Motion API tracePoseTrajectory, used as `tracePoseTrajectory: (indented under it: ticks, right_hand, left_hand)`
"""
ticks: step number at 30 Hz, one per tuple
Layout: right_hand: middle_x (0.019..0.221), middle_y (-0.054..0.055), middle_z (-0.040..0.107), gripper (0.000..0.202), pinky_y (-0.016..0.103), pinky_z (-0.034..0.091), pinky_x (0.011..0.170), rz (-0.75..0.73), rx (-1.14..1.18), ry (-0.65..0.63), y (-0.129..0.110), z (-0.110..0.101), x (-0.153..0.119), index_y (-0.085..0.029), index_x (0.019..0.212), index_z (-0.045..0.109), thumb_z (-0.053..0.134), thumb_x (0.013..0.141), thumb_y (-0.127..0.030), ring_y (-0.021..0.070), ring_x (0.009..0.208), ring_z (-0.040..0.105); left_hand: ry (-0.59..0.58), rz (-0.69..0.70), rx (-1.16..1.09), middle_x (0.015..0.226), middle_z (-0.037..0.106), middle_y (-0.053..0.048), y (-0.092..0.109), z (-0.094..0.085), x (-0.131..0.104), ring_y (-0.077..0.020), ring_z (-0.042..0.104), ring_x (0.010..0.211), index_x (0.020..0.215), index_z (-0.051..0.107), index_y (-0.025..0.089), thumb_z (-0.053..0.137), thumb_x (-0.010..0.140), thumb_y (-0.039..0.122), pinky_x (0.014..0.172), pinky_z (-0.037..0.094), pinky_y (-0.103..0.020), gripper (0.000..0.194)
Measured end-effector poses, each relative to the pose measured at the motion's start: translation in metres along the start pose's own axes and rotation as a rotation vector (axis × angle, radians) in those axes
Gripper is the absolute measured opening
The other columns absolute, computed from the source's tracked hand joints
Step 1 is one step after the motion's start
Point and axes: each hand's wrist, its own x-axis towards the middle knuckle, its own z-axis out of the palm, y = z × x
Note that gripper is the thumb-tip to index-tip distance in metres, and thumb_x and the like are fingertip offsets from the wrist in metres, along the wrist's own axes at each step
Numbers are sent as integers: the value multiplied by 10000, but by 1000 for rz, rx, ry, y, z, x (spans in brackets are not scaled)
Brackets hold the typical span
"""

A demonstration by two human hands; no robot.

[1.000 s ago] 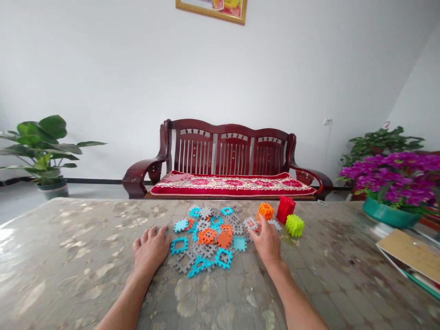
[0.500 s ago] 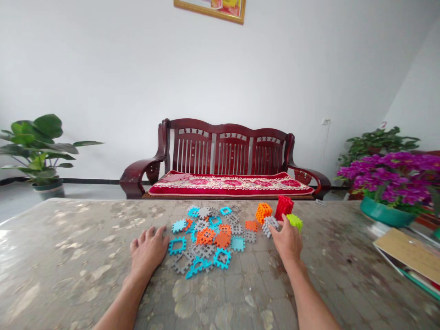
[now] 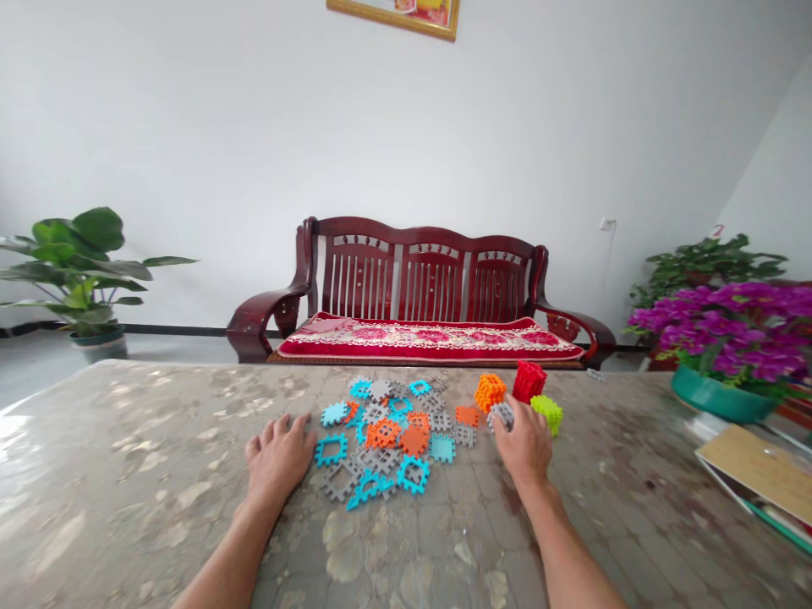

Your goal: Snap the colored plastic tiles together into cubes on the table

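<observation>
My left hand (image 3: pixel 279 457) rests flat on the table with its fingers spread, just left of the loose interlocking plastic tiles. Blue, grey and orange ones make up that pile, among them a blue square frame (image 3: pixel 331 450), an orange tile (image 3: pixel 414 441) and a pale blue tile (image 3: pixel 442 448). On the right, my right hand (image 3: pixel 523 440) closes thumb and fingers on a small grey tile stack (image 3: pixel 501 414), partly hidden by the hand. Around it stand an orange tile stack (image 3: pixel 490 392), a red tile stack (image 3: pixel 529 382) and a lime-green tile stack (image 3: pixel 546 414).
The table (image 3: pixel 152 507) has a patterned, shiny cover. At its right are a teal flowerpot (image 3: pixel 723 393) with purple flowers and a brown folder (image 3: pixel 758 465). A wooden bench (image 3: pixel 419 279) stands beyond the far edge; a potted plant (image 3: pixel 82 271) is at left.
My right hand has turned slightly and lowered over the grey stack, covering more of it. The left hand keeps its place on the table. The whole view has shifted a little.
</observation>
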Motion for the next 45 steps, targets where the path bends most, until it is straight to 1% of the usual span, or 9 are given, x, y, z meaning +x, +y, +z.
tracePoseTrajectory:
  ticks: [3,7,12,18,28,34,36,40,45]
  right_hand:
    - [1109,101,717,316,389,420,966,-164,207,-93,-23,6,-9,-184,1135,698,546,882,-298,263,1044,592]
    - [1160,73,715,337,387,426,1019,-309,418,-290,-66,6,-27,-226,1165,697,597,845,-267,239,1103,595]
    - [1404,88,591,614,436,340,1135,-423,471,-525,-99,-2,-41,-219,1345,601,720,758,-358,269,1315,481]
    - [1570,80,403,964,499,233,1195,-502,385,-728,-103,-6,-46,-277,1475,462,829,606,-478,316,1441,342]
    - [1280,84,677,476,385,438,1049,-343,423,-508,-92,6,-42,-221,1266,640,624,790,-211,239,1190,612]
    - [1114,42,737,480,303,525,873,-133,510,-403,-82,27,-37,-244,1260,626,467,830,-101,166,923,706]
    - [1115,44,735,482,323,521,876,-120,449,-347,-79,29,-35,-249,1243,639,461,823,-94,182,936,697]
    - [1170,77,712,477,386,469,985,-184,342,-241,-84,22,-33,-228,1226,667,463,817,-90,230,1088,637]
    - [1418,66,573,520,450,345,1138,-446,440,-416,-114,3,-42,-277,1337,613,578,823,-208,252,1328,474]
  left_hand:
    - [-9,2,3,1461,525,-123,1,0,-1,-303,420,1366,1375,576,281,340,948,383,1097,274,-490,499]
    - [-6,-1,0,1461,526,-121,2,-2,-2,-295,424,1360,1379,571,277,335,944,359,1101,268,-486,502]
    - [17,-1,-14,1451,536,-126,1,1,-2,-303,432,1347,1365,582,280,356,937,381,1093,278,-485,495]
    - [10,-1,-10,1449,531,-121,0,2,-2,-310,427,1353,1378,574,284,345,937,393,1099,271,-486,509]
    - [5,-3,-20,1464,518,-129,1,3,-2,-311,410,1369,1374,577,279,345,941,392,1105,259,-488,504]
    - [-4,-3,-26,1460,523,-132,4,-4,-4,-319,416,1360,1378,572,267,345,938,373,1101,270,-493,506]
    - [-7,-4,-25,1459,524,-132,4,-5,-5,-313,421,1356,1376,572,268,348,938,372,1100,272,-492,503]
    - [-10,0,-33,1457,526,-138,4,-5,-4,-308,412,1366,1370,577,264,357,937,365,1098,273,-495,497]
    - [-12,2,-43,1467,512,-145,3,-5,-4,-313,413,1365,1372,575,262,369,937,358,1099,269,-501,491]
